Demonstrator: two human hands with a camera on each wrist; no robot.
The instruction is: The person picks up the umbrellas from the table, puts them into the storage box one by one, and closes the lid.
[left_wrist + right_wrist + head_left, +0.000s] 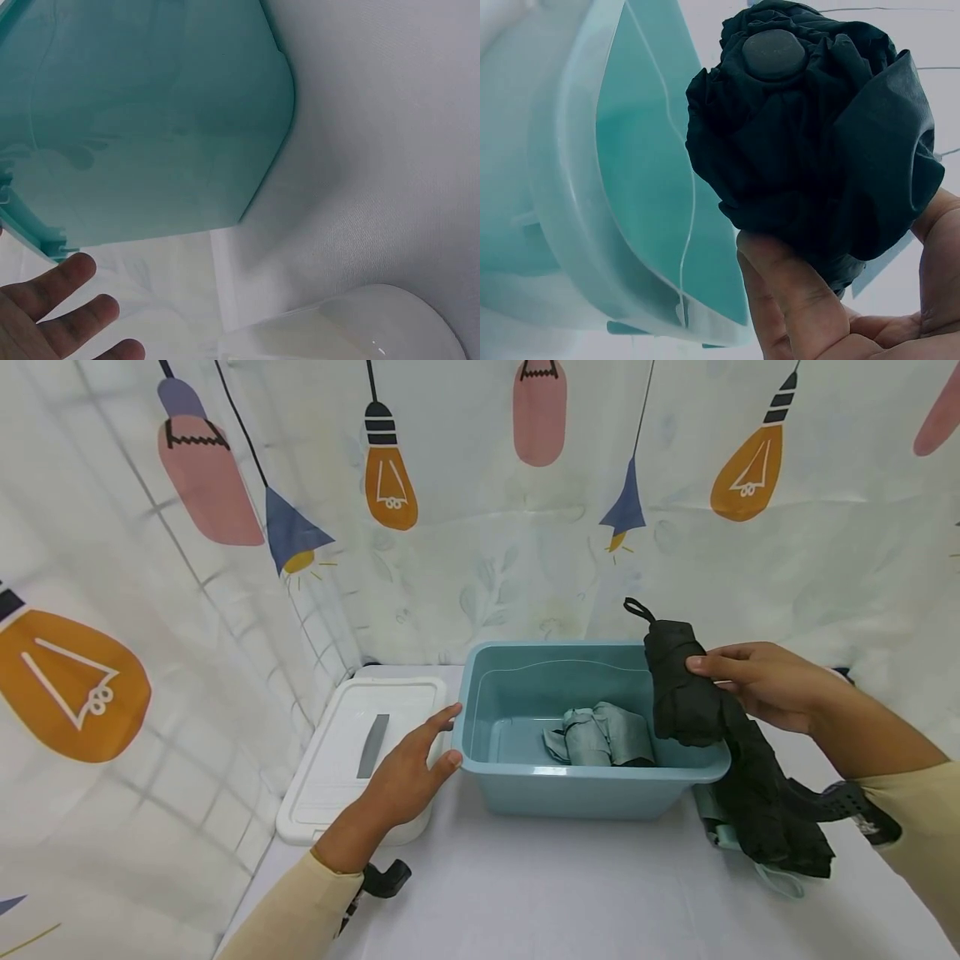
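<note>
My right hand point(780, 681) grips a folded black umbrella point(678, 689) over the right end of a blue plastic bin point(570, 793). A black loop sticks up from the umbrella's top. In the right wrist view, the round end of the umbrella's handle point(774, 54) shows amid bunched fabric, with the fingers curled around its side. Inside the bin lies a folded grey-green umbrella point(611, 735). My left hand point(408, 772) is at the bin's left rim, fingers spread and fingertips right at the edge.
A white lid point(330, 777) with a grey handle lies left of the bin. Right of the bin, another black umbrella point(772, 802) lies over a pale green one point(723, 835) with a cord loop. Patterned curtains point(465, 527) hang behind and at the left of the white table point(570, 893).
</note>
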